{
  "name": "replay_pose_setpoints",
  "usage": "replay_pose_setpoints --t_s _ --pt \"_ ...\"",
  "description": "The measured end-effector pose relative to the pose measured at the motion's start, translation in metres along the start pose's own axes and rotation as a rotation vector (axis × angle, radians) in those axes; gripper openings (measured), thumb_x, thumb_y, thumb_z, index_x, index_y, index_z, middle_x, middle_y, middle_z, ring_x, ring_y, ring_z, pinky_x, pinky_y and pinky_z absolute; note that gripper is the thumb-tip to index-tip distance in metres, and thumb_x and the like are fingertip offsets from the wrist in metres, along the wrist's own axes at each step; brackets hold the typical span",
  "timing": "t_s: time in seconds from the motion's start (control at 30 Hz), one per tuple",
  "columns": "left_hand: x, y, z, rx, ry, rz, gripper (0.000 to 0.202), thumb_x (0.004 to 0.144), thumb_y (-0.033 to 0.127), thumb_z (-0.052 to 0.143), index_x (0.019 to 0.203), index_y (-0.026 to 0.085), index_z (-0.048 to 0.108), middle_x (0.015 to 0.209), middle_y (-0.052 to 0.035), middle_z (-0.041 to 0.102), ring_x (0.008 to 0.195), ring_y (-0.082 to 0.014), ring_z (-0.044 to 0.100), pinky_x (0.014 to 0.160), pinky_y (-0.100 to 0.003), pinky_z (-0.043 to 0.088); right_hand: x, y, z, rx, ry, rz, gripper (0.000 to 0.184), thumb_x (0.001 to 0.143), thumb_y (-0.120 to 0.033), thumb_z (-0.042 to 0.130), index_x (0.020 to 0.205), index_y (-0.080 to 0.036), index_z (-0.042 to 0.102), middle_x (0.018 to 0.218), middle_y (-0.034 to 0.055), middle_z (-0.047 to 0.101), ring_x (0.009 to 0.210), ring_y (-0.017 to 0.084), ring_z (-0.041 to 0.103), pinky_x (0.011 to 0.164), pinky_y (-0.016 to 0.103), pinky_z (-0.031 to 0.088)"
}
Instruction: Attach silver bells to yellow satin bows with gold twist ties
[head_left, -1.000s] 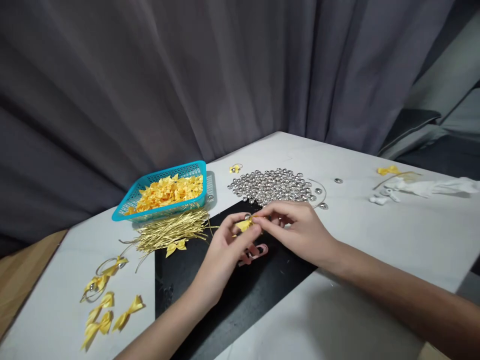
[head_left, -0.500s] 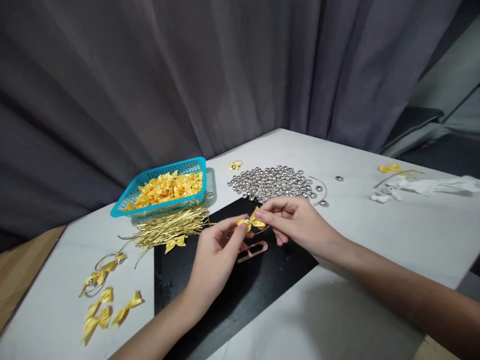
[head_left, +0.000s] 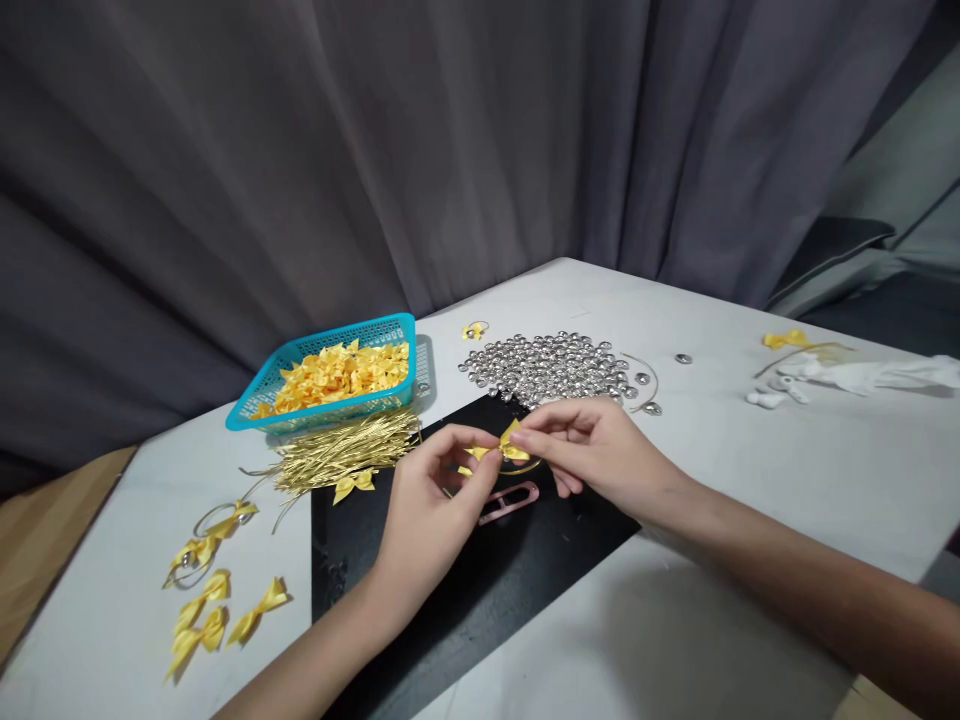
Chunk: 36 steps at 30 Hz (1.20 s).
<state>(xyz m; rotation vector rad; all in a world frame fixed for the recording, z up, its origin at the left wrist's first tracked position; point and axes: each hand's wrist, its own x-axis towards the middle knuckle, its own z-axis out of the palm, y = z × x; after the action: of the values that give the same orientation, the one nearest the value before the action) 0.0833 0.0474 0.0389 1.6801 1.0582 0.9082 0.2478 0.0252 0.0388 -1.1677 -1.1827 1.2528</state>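
Above a black mat (head_left: 480, 600) I hold a yellow ribbon bow (head_left: 514, 441) between both hands. Thumb and index finger of my left hand (head_left: 442, 490) pinch the bow near its middle, hiding part of it. My right hand (head_left: 592, 445) pinches the bow's right loop. A thin gold wire (head_left: 523, 469) curves out below the bow. Under my hands, a pink tool with a slotted handle (head_left: 510, 502) lies on the mat, its left end hidden by my left hand.
A blue basket (head_left: 321, 408) of yellow bows stands back left, with gold twist ties (head_left: 341, 450) before it. Silver beads (head_left: 551, 368) are heaped behind my hands. Loose yellow bows (head_left: 199, 630) lie at left. A crumpled white cloth (head_left: 862, 375) lies far right.
My left fingertips have shifted onto the bow's middle and now cover the silver bead that showed there. My right hand keeps its pinch. The view has shifted slightly.
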Motion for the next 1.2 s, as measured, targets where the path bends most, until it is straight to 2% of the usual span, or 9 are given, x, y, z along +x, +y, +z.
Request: replay_pose_setpoints --t_s 0.17,0.27,0.33,0.47,0.53,0.6,0.8,1.03,1.2 --pt "0.002 0.002 -0.002 -0.033 0.016 -0.037 0.010 0.074 0.026 0.064 0.075 0.017 0.066 0.073 -0.0018 0.066 0.067 -0.0122 0.057 0.059 -0.020 0.046 0.000 0.001 0.000 -0.019 -0.049 0.011 0.022 0.067 -0.033 0.074 0.071 -0.013 0.065 0.045 -0.0059 0.052 0.034 0.003 0.043 0.034 0.014 0.035" --pt "0.003 0.004 -0.003 -0.053 0.029 -0.070 0.010 0.070 0.025 0.067 0.073 0.015 0.068 0.069 -0.0018 0.066 0.061 -0.0114 0.057 0.056 -0.020 0.046 -0.001 0.001 0.000 -0.113 -0.041 -0.013 0.022 0.074 -0.034 0.068 0.082 -0.013 0.064 0.050 -0.0048 0.052 0.036 0.004 0.043 0.035 0.016 0.037" --pt "0.004 0.004 -0.003 -0.064 0.040 -0.086 0.009 0.068 0.023 0.068 0.071 0.015 0.068 0.066 -0.0017 0.066 0.059 -0.0111 0.056 0.053 -0.019 0.046 -0.003 0.003 0.000 -0.259 0.005 -0.142 0.020 0.078 -0.029 0.063 0.091 -0.014 0.063 0.063 -0.0014 0.057 0.041 0.004 0.044 0.038 0.017 0.037" --pt "0.004 0.003 -0.002 -0.078 0.058 -0.078 0.009 0.065 0.022 0.069 0.069 0.014 0.068 0.061 -0.0009 0.064 0.055 -0.0101 0.055 0.050 -0.019 0.044 -0.005 0.009 -0.001 -0.544 -0.002 -0.562 0.016 0.082 -0.017 0.057 0.096 -0.015 0.063 0.094 0.0056 0.059 0.051 0.004 0.047 0.047 0.019 0.041" --pt "0.004 0.003 -0.002 -0.083 0.050 -0.075 0.010 0.066 0.023 0.069 0.070 0.014 0.068 0.061 -0.0006 0.064 0.053 -0.0093 0.054 0.049 -0.018 0.044 -0.004 0.014 -0.003 -0.594 -0.025 -0.703 0.013 0.083 -0.014 0.056 0.094 -0.016 0.063 0.094 0.0051 0.058 0.053 0.004 0.047 0.049 0.020 0.042" --pt "0.003 0.004 -0.003 -0.094 0.037 -0.079 0.010 0.067 0.023 0.068 0.071 0.014 0.067 0.063 -0.0005 0.064 0.055 -0.0089 0.054 0.050 -0.017 0.045 -0.003 0.017 -0.004 -0.612 -0.027 -0.770 0.010 0.085 -0.012 0.054 0.089 -0.016 0.062 0.089 0.0044 0.058 0.057 0.005 0.049 0.051 0.020 0.042" --pt "0.002 0.005 -0.005 -0.116 0.024 -0.080 0.007 0.068 0.020 0.068 0.070 0.014 0.065 0.064 0.0008 0.064 0.057 -0.0072 0.056 0.052 -0.015 0.045 -0.003 0.017 -0.004 -0.605 -0.005 -0.663 0.006 0.086 -0.012 0.049 0.086 -0.015 0.054 0.085 0.0039 0.055 0.060 0.007 0.049 0.050 0.021 0.041" --pt "0.003 0.004 -0.004 -0.161 0.007 -0.085 0.011 0.067 0.019 0.069 0.069 0.014 0.060 0.061 0.0035 0.062 0.053 -0.0056 0.054 0.051 -0.014 0.045 -0.001 0.016 -0.005 -0.632 -0.074 -0.761 0.007 0.087 -0.013 0.052 0.088 -0.016 0.058 0.092 0.0038 0.055 0.063 0.006 0.051 0.054 0.019 0.043" --pt "0.005 0.004 -0.006 -0.182 0.013 -0.088 0.012 0.067 0.019 0.070 0.069 0.014 0.059 0.062 0.0034 0.062 0.054 -0.0051 0.055 0.052 -0.014 0.046 -0.002 0.015 -0.005 -0.604 -0.010 -0.585 0.008 0.090 -0.017 0.045 0.086 -0.016 0.051 0.085 0.0041 0.055 0.068 0.010 0.053 0.054 0.022 0.042"
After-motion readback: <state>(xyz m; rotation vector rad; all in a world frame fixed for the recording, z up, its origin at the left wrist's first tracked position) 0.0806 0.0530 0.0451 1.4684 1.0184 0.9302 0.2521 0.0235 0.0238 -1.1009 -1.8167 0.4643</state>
